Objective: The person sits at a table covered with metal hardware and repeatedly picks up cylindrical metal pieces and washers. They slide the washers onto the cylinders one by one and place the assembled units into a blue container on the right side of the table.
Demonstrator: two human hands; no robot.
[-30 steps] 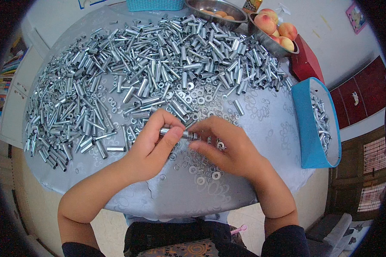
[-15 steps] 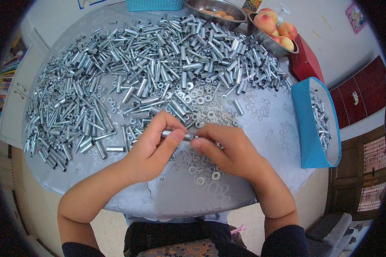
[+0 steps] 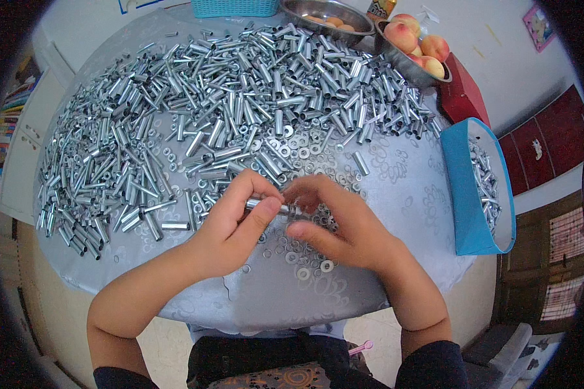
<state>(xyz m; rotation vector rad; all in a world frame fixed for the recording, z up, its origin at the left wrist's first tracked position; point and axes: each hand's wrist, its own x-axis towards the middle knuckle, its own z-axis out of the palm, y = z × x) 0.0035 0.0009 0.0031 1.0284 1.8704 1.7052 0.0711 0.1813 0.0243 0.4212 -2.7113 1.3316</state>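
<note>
My left hand (image 3: 232, 220) is closed around a shiny metal sleeve (image 3: 284, 209), pinched between thumb and fingers and lying roughly level. A small ring-like piece, too blurred to name, shows at the sleeve's right end. Around that end my right hand (image 3: 344, 223) is open, thumb and fingers spread apart, with nothing plainly gripped between them. Just beyond my hands lie loose flat washers (image 3: 303, 153), and smaller rings (image 3: 280, 249) are scattered nearer to me. A broad heap of metal sleeves and bolts (image 3: 240, 107) spreads across the table.
On the right stands a blue fabric bin (image 3: 464, 194) holding metal pieces. At the back are a bowl of eggs (image 3: 357, 37), a bowl of peaches (image 3: 405, 68), a can (image 3: 381, 8) and a turquoise basket (image 3: 233, 8). A patterned cloth (image 3: 409, 214) covers the round table.
My right thumb and fingers have come apart from the end of the sleeve and spread. My left hand keeps its grip in nearly the same place.
</note>
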